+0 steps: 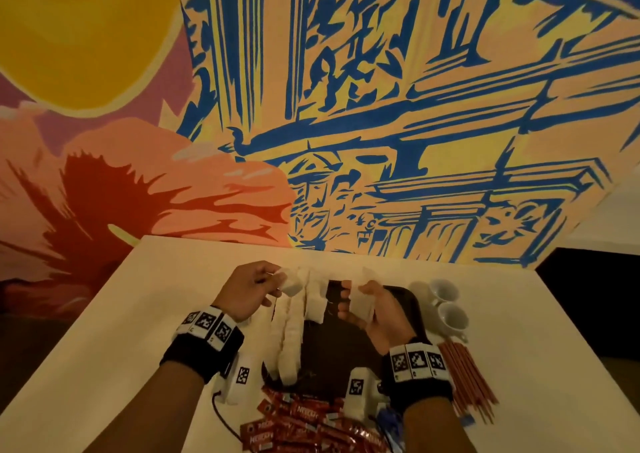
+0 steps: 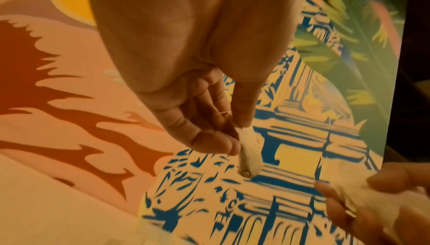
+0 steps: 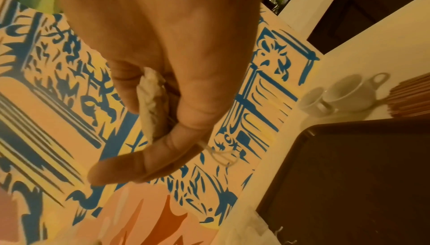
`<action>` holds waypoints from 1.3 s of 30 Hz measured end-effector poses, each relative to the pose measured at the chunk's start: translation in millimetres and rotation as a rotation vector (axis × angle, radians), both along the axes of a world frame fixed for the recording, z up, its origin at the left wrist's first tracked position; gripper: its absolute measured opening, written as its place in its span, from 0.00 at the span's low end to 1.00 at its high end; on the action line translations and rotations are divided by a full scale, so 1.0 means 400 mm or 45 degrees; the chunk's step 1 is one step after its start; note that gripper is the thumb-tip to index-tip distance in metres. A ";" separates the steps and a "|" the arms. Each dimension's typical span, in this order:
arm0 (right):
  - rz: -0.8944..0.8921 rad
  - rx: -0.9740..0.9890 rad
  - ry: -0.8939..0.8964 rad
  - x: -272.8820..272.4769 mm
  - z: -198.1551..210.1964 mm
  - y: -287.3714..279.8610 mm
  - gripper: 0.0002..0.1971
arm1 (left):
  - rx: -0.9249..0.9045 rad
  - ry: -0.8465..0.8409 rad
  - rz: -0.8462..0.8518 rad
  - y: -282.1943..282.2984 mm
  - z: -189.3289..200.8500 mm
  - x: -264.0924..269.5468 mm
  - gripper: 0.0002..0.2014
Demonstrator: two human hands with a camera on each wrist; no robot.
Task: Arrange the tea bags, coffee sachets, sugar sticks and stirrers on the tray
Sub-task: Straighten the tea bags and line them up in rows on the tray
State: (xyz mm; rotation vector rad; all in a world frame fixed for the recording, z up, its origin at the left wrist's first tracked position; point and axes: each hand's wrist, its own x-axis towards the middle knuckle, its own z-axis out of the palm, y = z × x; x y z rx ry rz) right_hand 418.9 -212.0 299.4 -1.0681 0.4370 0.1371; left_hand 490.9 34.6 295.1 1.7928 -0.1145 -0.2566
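- Tea bags: one in each hand, both lifted above the dark tray (image 1: 405,300), which sits mid-table.
- Left hand (image 1: 247,290) pinches a tea bag (image 1: 290,281) by its top edge between thumb and fingertips; left wrist view shows the bag hanging free below the pinch. My read: an edge grip lets it hang flat, so it can go down in line with the others.
- Right hand (image 1: 372,309) clamps a second tea bag (image 1: 360,303) flat between thumb and fingers, string loop dangling by the thumb in the right wrist view. Probably parked there as the next one to place.
- Rows of tea bags (image 1: 294,317) already run near to far along the tray's left side, overlapped. Right half of the tray is bare, presumably reserved for the other items.
- Coffee sachets (image 1: 304,421) are piled on the table at the near edge of the tray, not yet on it.
- Stirrers (image 1: 467,380) are bundled on the table right of the tray; two white cups (image 1: 446,307) sit beyond them.
- Sugar sticks: cannot identify any for sure.
- Pose: both forearms come in from the near edge, palms turned inward and facing each other over the far half of the tray.
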 end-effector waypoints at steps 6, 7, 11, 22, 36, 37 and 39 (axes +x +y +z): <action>-0.068 0.018 0.135 -0.010 -0.090 -0.006 0.18 | 0.370 0.077 -0.185 -0.025 -0.133 0.060 0.04; -0.064 -0.010 0.154 -0.010 -0.103 -0.005 0.17 | 0.440 0.088 -0.226 -0.031 -0.153 0.065 0.05; -0.024 -0.183 0.213 0.008 -0.144 -0.016 0.11 | 0.648 0.060 -0.334 -0.062 -0.215 0.091 0.04; 0.049 -0.506 0.402 0.094 -0.233 -0.079 0.09 | 0.991 0.140 -0.410 -0.203 -0.349 0.161 0.10; 0.132 -0.526 0.446 0.137 -0.279 -0.138 0.18 | 1.347 0.143 -0.580 -0.276 -0.441 0.263 0.15; 0.146 -0.527 0.433 0.140 -0.276 -0.138 0.17 | 1.361 0.129 -0.576 -0.276 -0.439 0.269 0.15; 0.190 -0.548 0.408 0.144 -0.268 -0.135 0.13 | 1.381 0.111 -0.568 -0.278 -0.430 0.276 0.16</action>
